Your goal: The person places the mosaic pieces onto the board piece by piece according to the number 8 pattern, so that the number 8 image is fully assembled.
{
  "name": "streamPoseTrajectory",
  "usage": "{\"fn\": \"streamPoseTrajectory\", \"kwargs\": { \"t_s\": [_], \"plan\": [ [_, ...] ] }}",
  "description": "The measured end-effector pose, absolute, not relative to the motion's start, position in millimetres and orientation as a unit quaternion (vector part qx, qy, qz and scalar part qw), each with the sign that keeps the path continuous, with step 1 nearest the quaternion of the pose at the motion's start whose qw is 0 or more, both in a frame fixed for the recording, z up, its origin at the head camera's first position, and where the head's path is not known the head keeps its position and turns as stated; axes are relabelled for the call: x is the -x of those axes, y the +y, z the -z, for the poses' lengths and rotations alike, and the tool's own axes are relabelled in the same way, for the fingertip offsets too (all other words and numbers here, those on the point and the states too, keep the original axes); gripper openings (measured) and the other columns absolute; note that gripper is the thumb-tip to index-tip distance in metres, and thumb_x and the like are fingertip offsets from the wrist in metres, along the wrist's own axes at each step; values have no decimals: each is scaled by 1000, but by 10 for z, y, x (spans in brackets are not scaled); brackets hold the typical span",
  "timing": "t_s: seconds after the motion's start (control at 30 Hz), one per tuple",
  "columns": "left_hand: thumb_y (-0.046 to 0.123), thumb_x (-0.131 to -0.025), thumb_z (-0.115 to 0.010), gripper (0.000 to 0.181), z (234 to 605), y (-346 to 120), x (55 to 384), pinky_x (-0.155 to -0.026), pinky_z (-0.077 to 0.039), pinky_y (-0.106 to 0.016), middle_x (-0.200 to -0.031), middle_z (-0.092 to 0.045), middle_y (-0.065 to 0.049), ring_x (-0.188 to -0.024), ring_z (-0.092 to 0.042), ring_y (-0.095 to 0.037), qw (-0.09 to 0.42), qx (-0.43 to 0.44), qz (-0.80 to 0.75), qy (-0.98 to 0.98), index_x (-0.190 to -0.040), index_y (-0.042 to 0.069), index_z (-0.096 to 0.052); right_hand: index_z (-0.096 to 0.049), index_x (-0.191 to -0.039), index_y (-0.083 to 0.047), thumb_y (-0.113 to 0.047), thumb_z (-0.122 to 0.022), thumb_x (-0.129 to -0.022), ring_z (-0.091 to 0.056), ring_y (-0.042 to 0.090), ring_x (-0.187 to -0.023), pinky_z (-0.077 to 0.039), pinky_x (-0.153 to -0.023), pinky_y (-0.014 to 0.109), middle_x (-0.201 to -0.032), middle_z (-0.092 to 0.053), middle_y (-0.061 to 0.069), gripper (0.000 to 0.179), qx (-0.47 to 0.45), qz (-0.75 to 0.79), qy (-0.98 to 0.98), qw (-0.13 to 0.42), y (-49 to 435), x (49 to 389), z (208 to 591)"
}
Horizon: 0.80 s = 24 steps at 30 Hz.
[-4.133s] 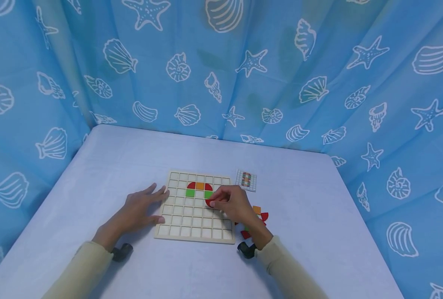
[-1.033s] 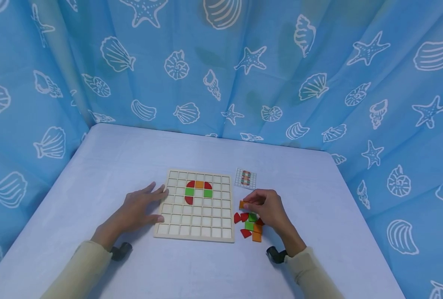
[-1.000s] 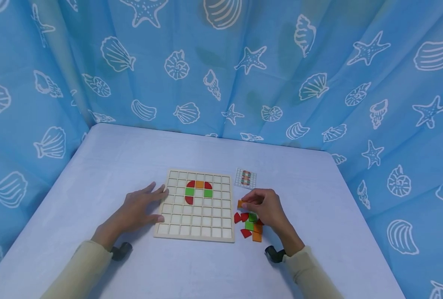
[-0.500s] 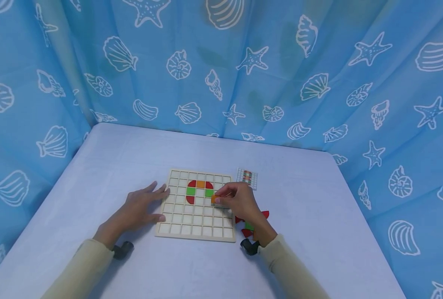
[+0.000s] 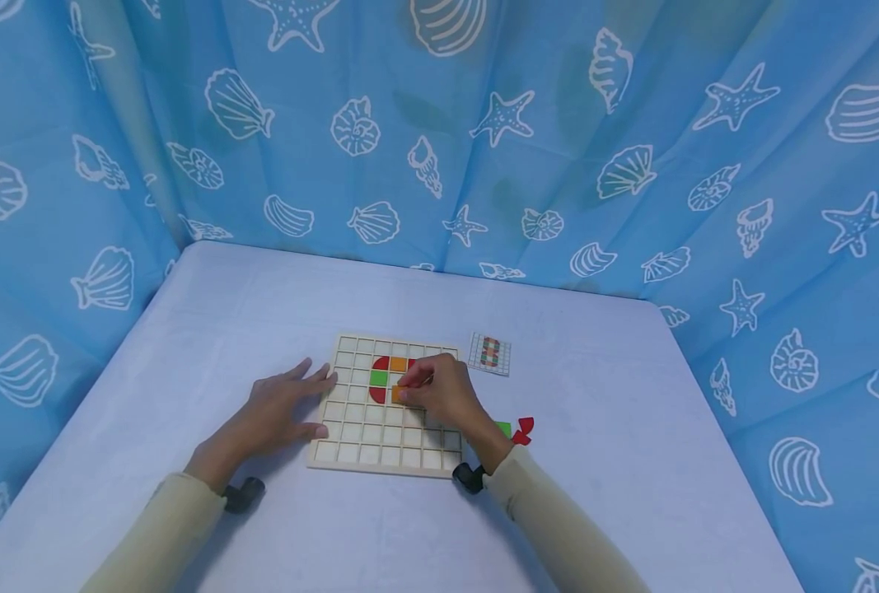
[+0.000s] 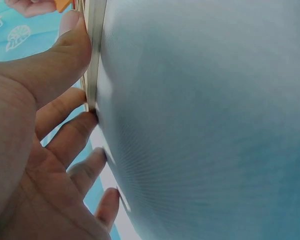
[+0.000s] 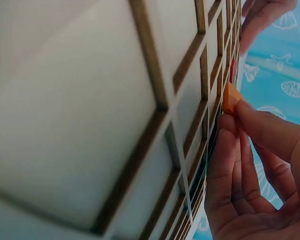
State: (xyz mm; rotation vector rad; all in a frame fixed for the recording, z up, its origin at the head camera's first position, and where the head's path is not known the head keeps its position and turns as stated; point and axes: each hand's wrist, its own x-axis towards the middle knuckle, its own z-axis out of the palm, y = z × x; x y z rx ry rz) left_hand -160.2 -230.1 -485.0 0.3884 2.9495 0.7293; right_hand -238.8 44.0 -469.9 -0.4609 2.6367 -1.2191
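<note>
1. Your right hand [image 5: 442,394] pinches an orange tile [image 5: 397,394] between thumb and fingers, at the surface of the gridded board [image 5: 380,472]. From the frames you cannot tell whether that tile lies flat in its cell.
2. Your left hand [image 5: 279,416] is relaxed with its fingers spread; the thumb and fingertips touch the board's left edge.
3. Just left of the pinched tile, you have a lower red piece [image 5: 377,395] with a rounded corner, set in the grid. Directly above that is a green square [image 5: 378,378].
4. Above the green square comes an upper red piece [image 5: 381,362], with a second orange tile [image 5: 398,363] to its right. A further red piece [image 5: 411,362] shows just beyond, partly covered by your right hand.
5. Off the board's right side, near your right wrist, a loose green piece [image 5: 505,428] and two loose red pieces [image 5: 525,425] lie on the white table [image 5: 261,305]; your forearm may cover others.
6. Near the board's far right corner you have a small pattern card [image 5: 490,354], printed with a grid and coloured shapes.
7. Blue curtains [image 5: 439,165] with white shells and starfish surround your table.
</note>
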Motion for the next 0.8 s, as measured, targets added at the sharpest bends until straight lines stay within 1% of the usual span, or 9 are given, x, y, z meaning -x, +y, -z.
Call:
{"fn": "streamPoseTrajectory", "kwargs": {
  "t_s": [0.17,0.3,0.4,0.57,0.8],
  "plan": [
    [35,-87,-88,84,4834,-2295,1596,-114,-33,-79,-167,-44,-13,-159,-32,-48,40,-123,-238,963,-158,13,-51,-81,-86,-15,-10,-87,-88,-66,12,-79,-53,-73,29,-81,-75,-4,8,167,389,901,99,372,2396,4702],
    [36,-87,-88,83,4815,-2287,1595,-114,-34,-78,-167,-44,-13,-159,-32,-48,42,-124,-239,962,-158,14,-51,-81,-82,-15,-9,-87,-88,-66,11,-79,-53,-75,30,-80,-76,-5,11,167,374,906,105,351,2389,4694],
    [36,-87,-88,83,4811,-2284,1592,-114,-33,-78,-167,-44,-13,-159,-32,-48,44,-124,-240,962,-158,13,-51,-81,-82,-16,-8,-87,-88,-66,11,-80,-53,-76,31,-81,-76,-6,11,160,369,909,113,355,2373,4679],
    [36,-87,-87,83,4812,-2286,1593,-114,-33,-78,-167,-44,-13,-159,-32,-49,44,-123,-240,962,-159,13,-51,-82,-88,-17,-10,-87,-88,-67,15,-82,-57,-76,30,-87,-75,-5,9,148,390,901,122,441,2325,4670],
    [37,-87,-87,84,4834,-2296,1590,-113,-34,-78,-167,-44,-14,-159,-31,-49,42,-124,-242,961,-159,13,-50,-81,-98,-19,-14,-87,-89,-68,14,-83,-59,-77,27,-92,-74,-4,12,143,418,890,115,735,2278,4690]
  ]
}}
